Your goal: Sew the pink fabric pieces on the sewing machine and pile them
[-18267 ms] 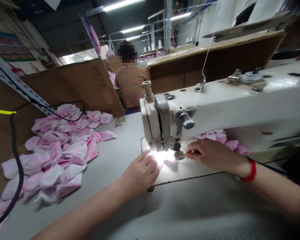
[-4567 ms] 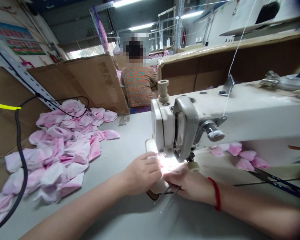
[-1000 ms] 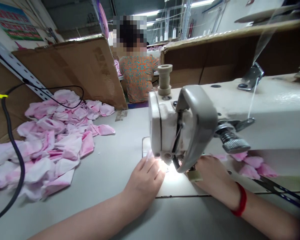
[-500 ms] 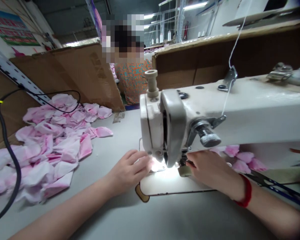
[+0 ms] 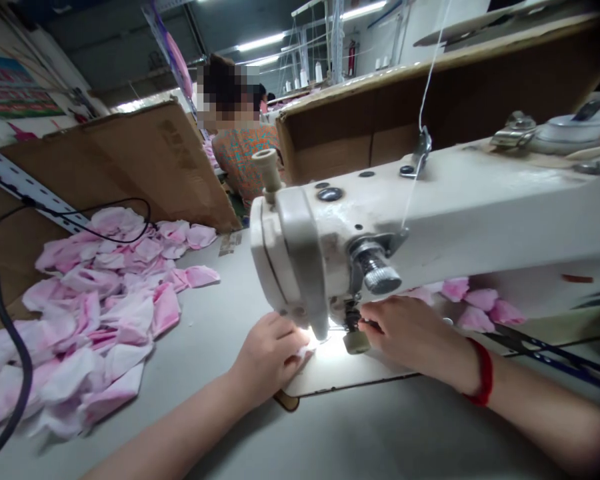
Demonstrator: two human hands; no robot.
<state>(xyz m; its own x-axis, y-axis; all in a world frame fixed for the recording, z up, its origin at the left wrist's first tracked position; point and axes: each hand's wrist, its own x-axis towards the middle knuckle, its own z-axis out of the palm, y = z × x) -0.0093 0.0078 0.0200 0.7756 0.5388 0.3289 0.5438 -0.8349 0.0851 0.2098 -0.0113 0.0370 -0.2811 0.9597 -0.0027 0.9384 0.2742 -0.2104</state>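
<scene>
A white sewing machine [image 5: 300, 260] stands in the middle, its lamp lighting the needle plate brightly. My left hand [image 5: 267, 357] is left of the needle area with fingers closed on a small pale piece of fabric [image 5: 306, 352], mostly hidden and washed out by the glare. To the right of the needle, my right hand [image 5: 405, 333] has its fingers curled against the metal parts behind the presser foot. What they grip there is hidden. A red band [image 5: 483, 372] circles the right wrist.
Pink and white fabric pieces [image 5: 115, 313] lie heaped on the left of the table [image 5: 200, 340]. More pink pieces [image 5: 473, 303] show behind the machine arm. Cardboard panels [image 5: 130, 160] border the table. A black cable [image 5: 7, 320] hangs at left. A person [image 5: 245, 157] sits beyond.
My view has turned, so the machine appears further left and tilted. My left hand's fingers have curled in and drawn slightly toward me, with pale fabric showing at the fingertips. My right hand stays by the presser foot.
</scene>
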